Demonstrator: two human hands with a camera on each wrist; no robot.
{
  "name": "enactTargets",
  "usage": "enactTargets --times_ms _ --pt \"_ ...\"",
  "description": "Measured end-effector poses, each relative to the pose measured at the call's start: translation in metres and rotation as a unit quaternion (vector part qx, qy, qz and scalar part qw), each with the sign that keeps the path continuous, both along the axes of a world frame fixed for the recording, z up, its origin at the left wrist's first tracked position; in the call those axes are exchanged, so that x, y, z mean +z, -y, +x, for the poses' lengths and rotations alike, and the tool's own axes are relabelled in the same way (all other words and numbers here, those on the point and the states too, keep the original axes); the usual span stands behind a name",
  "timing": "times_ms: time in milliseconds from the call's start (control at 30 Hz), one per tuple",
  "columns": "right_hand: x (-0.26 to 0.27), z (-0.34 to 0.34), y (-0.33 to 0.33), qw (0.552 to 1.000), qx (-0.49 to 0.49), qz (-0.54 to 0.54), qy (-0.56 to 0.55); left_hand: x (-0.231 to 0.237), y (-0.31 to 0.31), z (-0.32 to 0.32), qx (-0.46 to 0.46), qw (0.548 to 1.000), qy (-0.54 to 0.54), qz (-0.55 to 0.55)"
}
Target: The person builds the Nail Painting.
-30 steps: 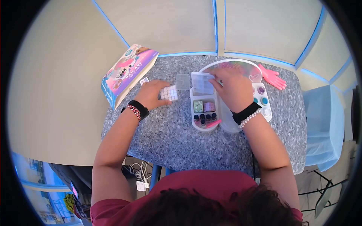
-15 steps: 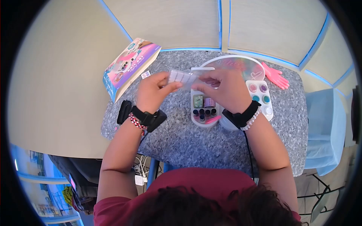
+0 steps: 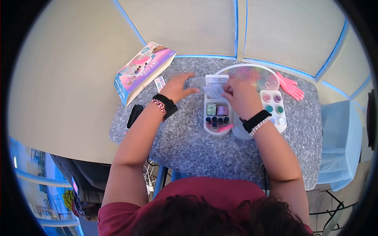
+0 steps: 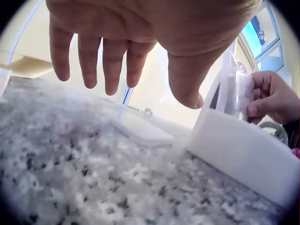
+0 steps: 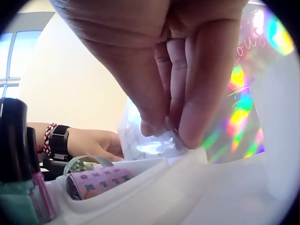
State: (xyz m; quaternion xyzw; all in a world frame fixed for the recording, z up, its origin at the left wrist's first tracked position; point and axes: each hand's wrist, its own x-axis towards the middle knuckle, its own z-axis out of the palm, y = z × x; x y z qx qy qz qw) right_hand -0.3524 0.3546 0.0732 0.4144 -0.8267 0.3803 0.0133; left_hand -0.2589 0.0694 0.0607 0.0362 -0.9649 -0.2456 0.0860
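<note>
Between thumb and fingertips, my right hand [image 3: 244, 96] pinches a clear plastic packet [image 3: 214, 91] with a white grid pattern. It holds the packet at the back compartment of a white nail-art case [image 4: 239, 145]; the right wrist view shows the packet [image 5: 152, 146] right at the compartment wall. My left hand [image 3: 177, 87] hovers to the left of the case, fingers spread and holding nothing. Below it a clear flat lid [image 4: 145, 129] lies on the table. Dark-capped polish bottles [image 3: 214, 122], a lilac patterned roll [image 3: 222, 110] and a pink stick [image 3: 225, 128] sit in the front compartments.
A nail art box [image 3: 141, 70] stands at the back left, with a sticker sheet [image 3: 159, 83] beside it. To the right are a tray of small pots [image 3: 269, 108] and a pink rubber hand [image 3: 290, 87]. A shimmering panel [image 3: 252, 74] rises behind the case.
My left hand lifted the white-gridded packet from the table; both hands held it half a second ago. Now the left has let go, and the right has brought it down to the case.
</note>
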Motion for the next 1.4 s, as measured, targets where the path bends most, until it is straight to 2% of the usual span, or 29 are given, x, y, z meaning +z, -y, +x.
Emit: enactTargets --times_ms 100,200,300,333,400,467,500,600,633,700,733,900,1033,1100,1233,1333,1400 --pt "0.009 0.007 -0.001 0.997 -0.034 0.055 -0.041 -0.022 0.011 -0.011 -0.033 0.998 0.036 -0.046" --pt "0.009 0.008 0.0 0.998 -0.031 0.033 -0.039 -0.025 0.012 -0.015 -0.053 0.997 0.034 -0.046" --pt "0.017 0.017 0.004 0.998 -0.051 0.016 -0.039 -0.011 0.002 -0.01 -0.039 0.997 0.03 -0.059" --pt "0.015 0.016 0.005 0.998 -0.051 0.018 -0.039 -0.004 -0.003 -0.005 -0.005 0.996 0.04 -0.082" --pt "0.007 0.015 0.008 0.989 0.005 -0.053 -0.138 0.001 -0.008 0.003 0.028 0.993 0.05 -0.106" --pt "0.001 0.012 0.008 0.989 0.005 -0.037 -0.144 0.005 -0.009 0.013 0.064 0.992 -0.031 -0.106" --pt "-0.001 0.011 0.009 0.988 0.007 -0.022 -0.152 0.007 -0.01 0.017 0.061 0.992 -0.03 -0.106" --pt "0.004 0.012 0.01 0.994 -0.034 -0.011 -0.1 0.018 -0.022 0.03 0.132 0.979 -0.154 -0.01" --pt "0.006 0.014 0.009 0.994 -0.035 -0.011 -0.1 0.02 -0.027 0.033 0.131 0.979 -0.154 -0.009" --pt "0.009 0.016 0.008 0.996 -0.043 -0.047 -0.068 0.025 -0.037 0.038 0.077 0.962 -0.259 0.03" --pt "0.008 0.015 0.009 0.996 -0.044 -0.046 -0.068 0.029 -0.043 0.04 0.076 0.962 -0.259 0.031" --pt "0.007 0.014 0.009 0.989 -0.042 -0.126 -0.068 0.046 -0.068 0.05 -0.025 0.959 -0.263 -0.101" --pt "0.012 0.016 0.006 0.993 -0.021 -0.078 -0.082 0.045 -0.071 0.047 -0.035 0.946 -0.292 -0.135" --pt "0.022 0.022 0.004 0.999 -0.017 -0.033 -0.032 0.04 -0.072 0.045 -0.045 0.957 -0.262 -0.117" --pt "0.017 0.017 0.005 0.995 -0.007 -0.059 -0.083 0.038 -0.075 0.047 -0.034 0.958 -0.273 -0.077" --pt "0.016 0.018 0.006 0.994 -0.022 -0.081 -0.064 0.041 -0.076 0.047 -0.023 0.963 -0.263 -0.052" --pt "0.021 0.019 0.006 0.993 -0.036 -0.108 0.016 0.042 -0.076 0.048 -0.025 0.95 -0.294 -0.105"
